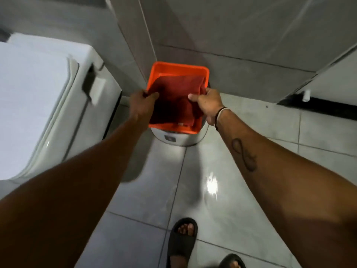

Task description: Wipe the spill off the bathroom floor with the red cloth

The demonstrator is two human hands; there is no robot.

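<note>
Hands (144, 101) (207, 105) grip orange tub (193, 129); red cloth (177, 97) lies lengthwise inside.

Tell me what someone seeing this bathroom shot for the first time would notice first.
The bright orange tub in the middle grabs the eye, with the red cloth lying inside it and the left hand and right hand gripping its two sides. It sits over a small metal bin on the floor. After that, the white toilet on the left and the glare on the wet-looking floor tiles near the person's sandal.
</note>
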